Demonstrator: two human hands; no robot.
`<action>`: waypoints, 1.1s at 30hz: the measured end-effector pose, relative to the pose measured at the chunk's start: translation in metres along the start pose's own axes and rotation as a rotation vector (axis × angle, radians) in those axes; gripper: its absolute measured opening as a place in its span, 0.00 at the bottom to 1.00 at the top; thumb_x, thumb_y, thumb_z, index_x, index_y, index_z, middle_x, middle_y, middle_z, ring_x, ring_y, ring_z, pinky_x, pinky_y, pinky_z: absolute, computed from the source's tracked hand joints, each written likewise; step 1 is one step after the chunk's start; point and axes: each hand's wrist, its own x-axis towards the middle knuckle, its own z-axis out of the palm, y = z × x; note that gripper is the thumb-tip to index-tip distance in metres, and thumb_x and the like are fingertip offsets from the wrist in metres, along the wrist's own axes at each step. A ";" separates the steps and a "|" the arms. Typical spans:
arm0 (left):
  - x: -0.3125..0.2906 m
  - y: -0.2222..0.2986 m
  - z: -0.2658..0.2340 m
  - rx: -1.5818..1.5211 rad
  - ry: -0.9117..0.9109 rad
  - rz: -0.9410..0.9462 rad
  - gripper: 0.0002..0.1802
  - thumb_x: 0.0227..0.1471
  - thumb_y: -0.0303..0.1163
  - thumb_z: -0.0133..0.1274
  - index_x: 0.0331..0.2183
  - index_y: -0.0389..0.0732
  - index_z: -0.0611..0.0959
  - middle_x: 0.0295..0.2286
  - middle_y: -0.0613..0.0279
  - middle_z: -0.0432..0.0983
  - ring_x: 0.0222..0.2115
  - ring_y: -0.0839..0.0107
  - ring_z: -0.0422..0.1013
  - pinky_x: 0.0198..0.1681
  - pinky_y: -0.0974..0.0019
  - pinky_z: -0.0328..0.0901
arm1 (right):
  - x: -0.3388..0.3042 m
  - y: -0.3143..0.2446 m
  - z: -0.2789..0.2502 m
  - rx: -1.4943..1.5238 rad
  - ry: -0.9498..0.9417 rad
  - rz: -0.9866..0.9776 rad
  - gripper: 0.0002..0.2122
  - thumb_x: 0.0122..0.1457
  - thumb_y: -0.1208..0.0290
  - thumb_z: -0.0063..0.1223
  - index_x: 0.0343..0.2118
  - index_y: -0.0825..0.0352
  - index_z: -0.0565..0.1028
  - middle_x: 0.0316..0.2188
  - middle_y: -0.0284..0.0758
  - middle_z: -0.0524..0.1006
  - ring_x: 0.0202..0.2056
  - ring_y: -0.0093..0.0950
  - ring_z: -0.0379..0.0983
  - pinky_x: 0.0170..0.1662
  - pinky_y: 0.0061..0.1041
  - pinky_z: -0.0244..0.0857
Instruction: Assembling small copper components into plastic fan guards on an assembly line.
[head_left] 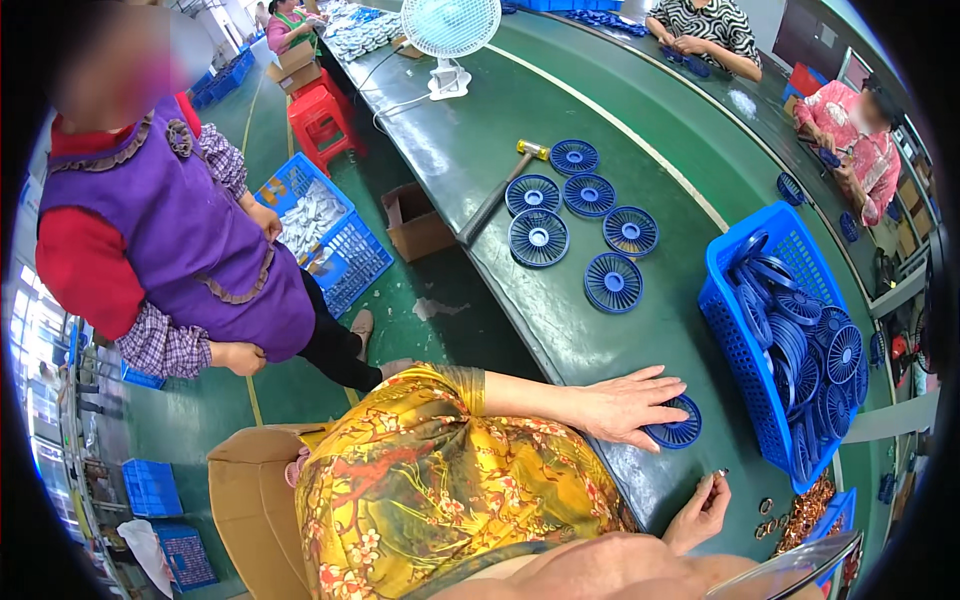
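My left hand (622,408) lies with fingers spread, its fingertips resting on a blue round fan grille (677,424) near the table's edge. Closer to me, my right hand (703,512) pinches a small shiny metal piece (722,472); its exact kind is too small to tell. Beside that hand are several loose copper-coloured rings (766,506) and a heap of similar rings (808,512). Farther up the table lie several more blue grilles (613,283), flat and apart from the one I touch.
A blue basket (738,375) heaped with blue grilles stands to the right. A hammer (490,208) lies by the table's left edge, and a white fan (449,80) stands beyond it. A person in a purple apron (190,230) stands at left; others sit across the line.
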 end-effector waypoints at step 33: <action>-0.004 -0.008 0.004 -0.199 0.222 0.014 0.31 0.43 0.34 0.61 0.50 0.38 0.72 0.48 0.49 0.70 0.53 0.51 0.64 0.59 0.47 0.54 | 0.000 0.010 -0.003 -0.068 -0.048 0.059 0.09 0.60 0.74 0.52 0.40 0.73 0.74 0.34 0.40 0.77 0.34 0.28 0.72 0.40 0.25 0.67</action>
